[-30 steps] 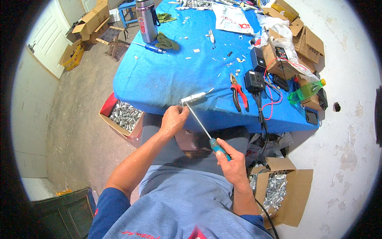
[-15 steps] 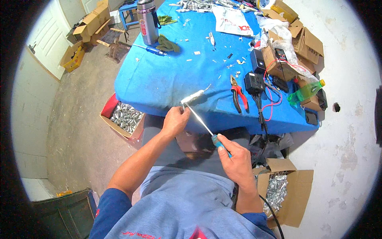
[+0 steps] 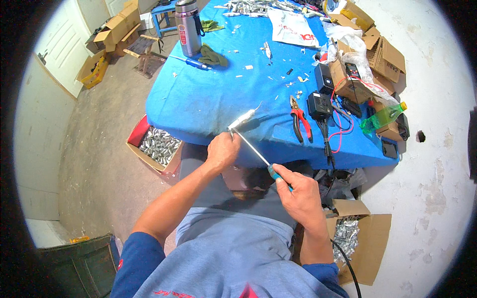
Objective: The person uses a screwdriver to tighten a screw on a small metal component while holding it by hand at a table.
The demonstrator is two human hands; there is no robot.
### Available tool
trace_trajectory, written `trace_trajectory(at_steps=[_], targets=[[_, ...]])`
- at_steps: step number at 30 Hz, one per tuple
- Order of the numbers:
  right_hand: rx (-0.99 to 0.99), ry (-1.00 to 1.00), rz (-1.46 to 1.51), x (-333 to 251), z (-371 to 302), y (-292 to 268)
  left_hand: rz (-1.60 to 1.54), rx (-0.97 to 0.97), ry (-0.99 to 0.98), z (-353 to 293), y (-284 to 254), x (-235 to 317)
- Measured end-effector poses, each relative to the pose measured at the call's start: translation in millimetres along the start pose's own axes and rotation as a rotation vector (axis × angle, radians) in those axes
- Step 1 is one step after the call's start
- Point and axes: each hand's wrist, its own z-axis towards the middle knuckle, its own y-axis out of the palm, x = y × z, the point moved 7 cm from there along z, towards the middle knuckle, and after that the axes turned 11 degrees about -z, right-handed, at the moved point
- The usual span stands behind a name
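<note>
My left hand (image 3: pixel 223 150) is closed at the table's front edge, its fingertips pinching the near end of a white tube-shaped piece (image 3: pixel 243 120) with a thin wire-like strand at its far end. In my right hand (image 3: pixel 299 196) is a screwdriver (image 3: pixel 252 149) with a teal handle and a long metal shaft. Its tip meets the near end of the white piece beside my left fingertips. The exact point of contact is too small to make out. Red-handled pliers (image 3: pixel 300 120) lie to the right of the white piece.
The blue-covered table (image 3: pixel 194 104) carries a steel flask (image 3: pixel 189 32), green gloves (image 3: pixel 213 55), a black adapter (image 3: pixel 319 104) with cables and a green bottle (image 3: pixel 383 118). Open cartons of small metallic pieces stand below, a red-lined box (image 3: pixel 136 133) at left and a cardboard box (image 3: pixel 373 243) at right.
The view has shifted slightly, moving the table a little to the right in the picture. My right hand has turned a little on the screwdriver handle. Both hands keep their holds.
</note>
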Motion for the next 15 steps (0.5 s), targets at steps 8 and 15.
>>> trace_trajectory(at_steps=[8,15], targets=[[0.077,-0.065,-0.19,-15,0,-3,0.128,0.022,0.097,-3,-3,20],[-0.04,0.098,0.168,28,17,7,0.159,0.048,0.13,-2,-4,24]])
